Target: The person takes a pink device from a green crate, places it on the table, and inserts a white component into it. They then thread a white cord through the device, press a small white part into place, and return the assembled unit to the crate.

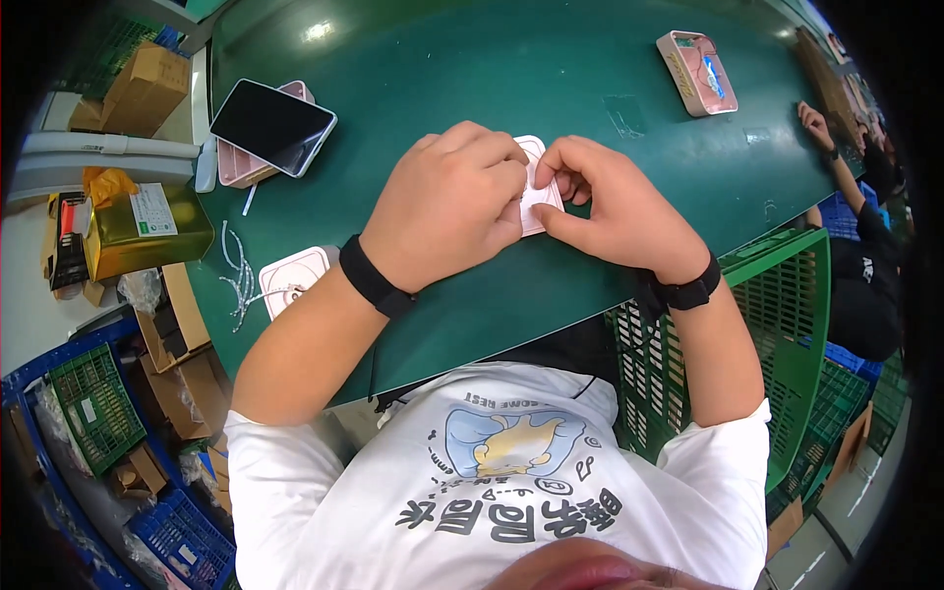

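A small pale pink panel (532, 224) with rounded corners lies under both hands at the middle of the green table. My left hand (447, 197) is closed over its left side, fingers curled; whatever the fingertips pinch is hidden behind the knuckles. My right hand (624, 211) holds the panel's right side, thumb and forefinger bent over its face. Beside my left forearm lies a similar pink panel (285, 270) with a white cord (239, 275) trailing from it.
A black-screened phone (273, 128) rests on a pink box at the back left. An open pink box (696, 74) with wires and a blue part stands far right. A green crate (777, 344) sits beside the table's near right edge. Another person's hand (814, 122) is at far right.
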Demonstrator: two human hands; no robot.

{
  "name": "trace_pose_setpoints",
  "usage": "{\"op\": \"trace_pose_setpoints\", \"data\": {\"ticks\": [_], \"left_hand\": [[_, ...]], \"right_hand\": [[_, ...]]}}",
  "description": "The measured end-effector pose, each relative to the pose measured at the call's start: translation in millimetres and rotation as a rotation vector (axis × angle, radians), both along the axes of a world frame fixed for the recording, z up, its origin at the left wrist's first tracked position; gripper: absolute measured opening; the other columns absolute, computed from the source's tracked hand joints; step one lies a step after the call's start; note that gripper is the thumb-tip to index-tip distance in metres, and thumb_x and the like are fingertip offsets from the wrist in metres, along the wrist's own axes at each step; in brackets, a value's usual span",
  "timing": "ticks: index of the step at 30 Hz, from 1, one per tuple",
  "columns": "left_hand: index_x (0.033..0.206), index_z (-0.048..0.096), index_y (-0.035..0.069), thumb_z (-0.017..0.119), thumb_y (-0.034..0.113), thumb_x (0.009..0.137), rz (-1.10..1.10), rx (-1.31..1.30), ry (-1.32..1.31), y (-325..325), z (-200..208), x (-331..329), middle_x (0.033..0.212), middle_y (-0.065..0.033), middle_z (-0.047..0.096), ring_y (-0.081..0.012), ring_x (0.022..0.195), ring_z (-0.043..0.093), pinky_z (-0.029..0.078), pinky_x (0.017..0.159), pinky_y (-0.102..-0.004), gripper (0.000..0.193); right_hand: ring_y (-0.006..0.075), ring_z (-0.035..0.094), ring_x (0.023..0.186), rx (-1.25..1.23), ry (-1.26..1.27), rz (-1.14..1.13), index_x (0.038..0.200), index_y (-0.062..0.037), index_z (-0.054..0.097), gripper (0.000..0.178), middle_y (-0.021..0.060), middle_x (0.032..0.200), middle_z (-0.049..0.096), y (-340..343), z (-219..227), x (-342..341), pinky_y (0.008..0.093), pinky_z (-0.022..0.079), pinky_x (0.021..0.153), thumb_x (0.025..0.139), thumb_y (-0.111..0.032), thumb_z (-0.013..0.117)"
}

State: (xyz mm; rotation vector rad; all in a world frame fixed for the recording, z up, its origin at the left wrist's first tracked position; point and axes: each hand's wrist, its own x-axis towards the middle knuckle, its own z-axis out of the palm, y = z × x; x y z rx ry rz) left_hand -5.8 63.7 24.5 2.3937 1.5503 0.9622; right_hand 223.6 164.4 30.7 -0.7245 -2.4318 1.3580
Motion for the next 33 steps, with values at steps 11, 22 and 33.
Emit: {"op": "trace_pose_setpoints", "data": {"ticks": [11,22,33], "left_hand": [[0.099,0.076,0.009,0.091,0.018,0.080,0.005,-0.083,-0.031,3,-3,-6,0.103,-0.0063,0.070,-0.0312,0.106,0.071,0.059,0.088,-0.0452,0.026],[0.136,0.070,0.007,0.089,0.017,0.089,0.164,-0.562,-0.287,6,6,-13,0.136,-0.0153,0.068,-0.0346,0.128,0.067,0.057,0.107,-0.0447,0.052],[0.141,0.071,0.004,0.085,0.031,0.092,0.041,-0.267,-0.195,9,-19,-10,0.137,-0.0136,0.072,-0.0378,0.126,0.067,0.059,0.106,-0.0476,0.058]], "right_hand": [[0.0134,0.059,0.091,-0.006,-0.001,0.017,0.112,-0.0055,0.067,0.026,0.0008,0.103,0.063,-1,1,1,0.0290,0.052,0.081,0.094,-0.008,0.085],[0.0188,0.065,0.095,0.172,0.027,-0.093,0.116,-0.0048,0.076,0.026,0.0058,0.108,0.067,-7,3,-4,0.0315,0.056,0.083,0.092,-0.007,0.087],[0.0233,0.077,0.098,0.257,0.045,-0.076,0.104,-0.0026,0.088,0.014,0.0107,0.116,0.075,-5,1,-2,0.0349,0.063,0.085,0.090,-0.002,0.088]]}}
